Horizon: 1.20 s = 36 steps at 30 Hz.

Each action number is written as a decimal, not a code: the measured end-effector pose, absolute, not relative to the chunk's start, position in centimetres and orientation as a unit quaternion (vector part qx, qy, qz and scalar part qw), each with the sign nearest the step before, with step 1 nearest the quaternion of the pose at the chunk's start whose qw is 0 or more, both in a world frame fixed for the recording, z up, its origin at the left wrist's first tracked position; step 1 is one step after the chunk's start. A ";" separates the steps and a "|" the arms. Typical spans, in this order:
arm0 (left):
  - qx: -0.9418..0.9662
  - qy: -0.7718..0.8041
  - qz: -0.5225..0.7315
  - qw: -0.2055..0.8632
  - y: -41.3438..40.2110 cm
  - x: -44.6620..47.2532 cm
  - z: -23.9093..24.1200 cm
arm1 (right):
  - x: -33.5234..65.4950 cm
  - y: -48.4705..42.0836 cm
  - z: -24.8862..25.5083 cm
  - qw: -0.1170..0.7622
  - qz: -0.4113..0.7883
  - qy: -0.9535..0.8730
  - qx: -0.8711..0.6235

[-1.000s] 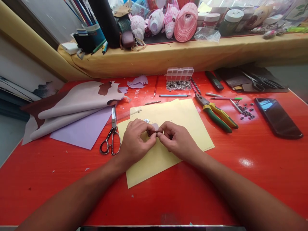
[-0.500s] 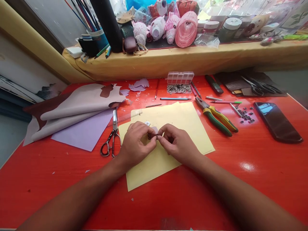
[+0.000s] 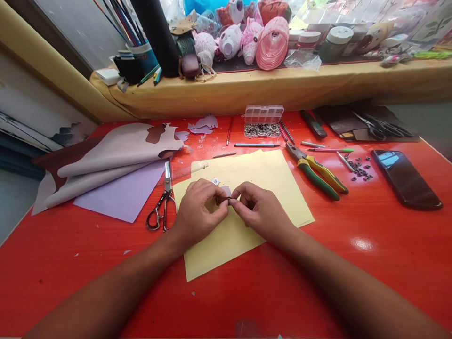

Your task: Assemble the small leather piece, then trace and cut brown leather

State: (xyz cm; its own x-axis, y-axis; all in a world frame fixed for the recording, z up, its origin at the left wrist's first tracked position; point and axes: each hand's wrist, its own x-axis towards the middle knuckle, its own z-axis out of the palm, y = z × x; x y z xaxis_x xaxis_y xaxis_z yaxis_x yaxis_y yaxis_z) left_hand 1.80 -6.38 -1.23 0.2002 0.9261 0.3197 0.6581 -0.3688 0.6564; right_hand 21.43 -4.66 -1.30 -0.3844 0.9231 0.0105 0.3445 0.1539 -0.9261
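Between the fingertips of both hands is a small dark brown piece (image 3: 221, 199), perhaps leather, mostly covered by the fingers. My left hand (image 3: 199, 207) pinches its left part. My right hand (image 3: 259, 207) pinches the other end with thumb and forefinger. Just behind the fingers a small greyish-lilac scrap (image 3: 226, 190) shows. A small white disc (image 3: 215, 181) lies beyond my left knuckles. Both hands are over a yellow sheet of paper (image 3: 219, 259) on the red table (image 3: 141, 292). Scissors (image 3: 164, 197) with black handles lie left of my left hand.
Right of the paper are pliers (image 3: 316, 174), small dark metal parts (image 3: 362, 170) and a phone (image 3: 406, 179). A clear compartment box (image 3: 263, 122) stands behind, near a blue pencil (image 3: 257, 145). Brown, pale-backed sheet material (image 3: 113, 150) covers lilac paper (image 3: 120, 197) at left.
The view has shifted very slightly. Both hands keep their pinch on the brown piece, with barely any finger movement.
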 end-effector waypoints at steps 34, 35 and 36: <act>0.776 0.488 0.370 0.151 -6.3 1.5 -1.0 | 21.9 -4.6 -0.9 0.318 0.386 -0.746 -0.439; 0.788 0.480 0.368 0.119 -6.3 1.4 -0.8 | 21.9 -4.7 -0.9 0.320 0.369 -0.755 -0.436; 0.799 0.470 0.366 0.085 -6.3 1.4 -0.7 | 21.9 -4.8 -1.0 0.324 0.352 -0.764 -0.433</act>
State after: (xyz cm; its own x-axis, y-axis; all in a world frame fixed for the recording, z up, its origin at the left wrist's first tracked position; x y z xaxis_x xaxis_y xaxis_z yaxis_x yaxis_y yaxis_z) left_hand 1.39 -6.33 -0.71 0.2903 0.8134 0.5041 0.6888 -0.5433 0.4800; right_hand 21.89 -4.81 -0.99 -0.4152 0.8896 0.1901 0.4346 0.3776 -0.8176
